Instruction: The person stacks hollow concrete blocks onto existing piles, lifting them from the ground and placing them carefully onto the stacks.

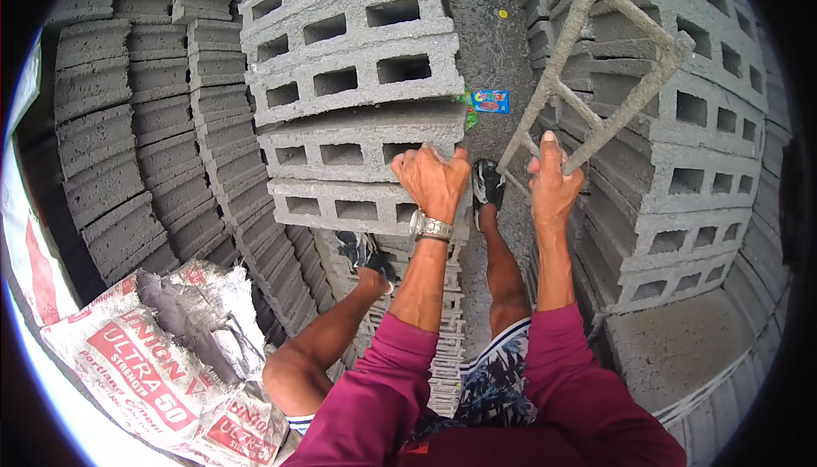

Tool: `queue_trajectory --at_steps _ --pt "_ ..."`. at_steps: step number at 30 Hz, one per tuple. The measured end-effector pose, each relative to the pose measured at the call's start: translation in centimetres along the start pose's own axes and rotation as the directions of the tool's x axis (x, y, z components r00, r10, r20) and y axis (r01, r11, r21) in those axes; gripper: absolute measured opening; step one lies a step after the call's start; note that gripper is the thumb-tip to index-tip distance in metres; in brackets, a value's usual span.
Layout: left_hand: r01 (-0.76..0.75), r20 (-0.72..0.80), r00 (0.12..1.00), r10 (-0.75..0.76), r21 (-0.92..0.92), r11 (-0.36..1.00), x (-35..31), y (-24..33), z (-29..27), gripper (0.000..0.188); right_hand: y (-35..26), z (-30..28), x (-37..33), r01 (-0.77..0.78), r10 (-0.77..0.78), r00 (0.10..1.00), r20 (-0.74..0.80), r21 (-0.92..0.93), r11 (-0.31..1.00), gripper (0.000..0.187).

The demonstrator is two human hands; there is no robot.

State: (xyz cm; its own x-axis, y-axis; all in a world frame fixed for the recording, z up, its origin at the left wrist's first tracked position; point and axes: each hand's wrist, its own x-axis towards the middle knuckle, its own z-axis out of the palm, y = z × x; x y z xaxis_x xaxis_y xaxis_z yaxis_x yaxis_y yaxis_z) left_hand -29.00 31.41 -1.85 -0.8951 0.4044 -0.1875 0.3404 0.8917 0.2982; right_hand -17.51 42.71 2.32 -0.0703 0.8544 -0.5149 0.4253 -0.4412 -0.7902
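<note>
My left hand [432, 179], with a metal watch at its wrist, is closed over the right end of a grey concrete hollow block [317, 171]. This block belongs to a row of blocks lying with their holes up, and a gap parts it from the blocks beyond. Its nearer neighbour is another hollow block [329, 210]. My right hand [555, 184] grips the lower end of a cement-crusted frame [549, 67], thumb pointing up along it. The frame has two long bars joined by crosspieces and slants up and away, in front of the right-hand blocks. Its material cannot be told.
Tall block stacks stand to the left [94, 139] and right [625, 250]. Between the rows runs a narrow rough path [485, 50] with a blue packet [491, 101] and a yellow round bit [503, 14]. A torn cement bag [140, 373] lies at the lower left. My feet straddle the near blocks.
</note>
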Motion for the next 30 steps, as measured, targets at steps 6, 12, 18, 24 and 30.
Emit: queue_trajectory --at_steps 6,12,18,24,30 --pt "0.032 0.079 0.997 -0.028 -0.05 0.998 1.7 -0.3 -1.3 0.044 -1.2 1.9 1.2 0.02 -0.018 0.999 -0.027 0.059 0.998 0.052" --pt "-0.018 0.018 1.0 0.02 -0.128 0.992 0.6 -3.2 -4.0 0.062 -4.1 4.2 5.0 0.143 -0.139 0.99 -0.033 0.235 0.961 0.051" --pt "0.033 0.097 0.995 -0.018 -0.16 0.987 0.8 -3.3 -5.7 0.059 -4.6 6.3 6.6 0.16 -0.16 0.987 -0.02 0.227 0.961 0.049" --pt "-0.027 0.128 0.99 0.052 -0.186 0.982 1.0 -2.9 -4.7 0.058 3.4 9.1 9.9 0.202 -0.199 0.979 -0.036 0.116 0.972 0.049" --pt "0.011 0.136 0.991 0.012 -0.167 0.986 1.0 -3.7 -5.4 0.061 -1.6 8.4 7.7 0.192 -0.2 0.98 0.022 0.202 0.96 0.047"
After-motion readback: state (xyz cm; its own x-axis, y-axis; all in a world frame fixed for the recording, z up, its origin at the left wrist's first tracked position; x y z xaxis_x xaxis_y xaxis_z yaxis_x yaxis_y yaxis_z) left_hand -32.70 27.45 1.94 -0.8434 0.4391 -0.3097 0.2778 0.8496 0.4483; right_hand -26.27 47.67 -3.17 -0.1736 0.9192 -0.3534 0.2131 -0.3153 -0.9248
